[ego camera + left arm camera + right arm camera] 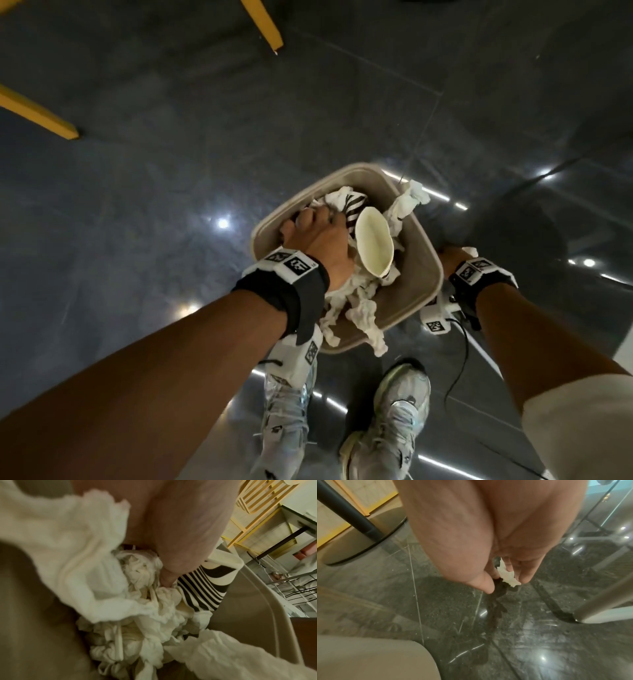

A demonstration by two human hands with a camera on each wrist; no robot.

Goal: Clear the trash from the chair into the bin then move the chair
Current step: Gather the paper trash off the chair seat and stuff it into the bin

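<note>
1. Nearest, I am looking down at two pale sneakers (387, 421) standing on the dark glossy floor (137, 205), just behind the bin (430, 270).
2. I am reaching my left hand (318, 240) into the beige bin, fingers curling down into the crumpled white tissues (137, 601) and gripping them, right beside a striped cup (371, 246) lying tilted on the pile.
3. I am holding my right hand (452, 257) just outside the bin's right rim, above the floor, fingers pinching a small tissue scrap (507, 576).
4. More tissue is draping over the bin's near and far rims.
5. Farther off, yellow chair legs (37, 114) are standing at the upper left, well apart from the bin.
</note>
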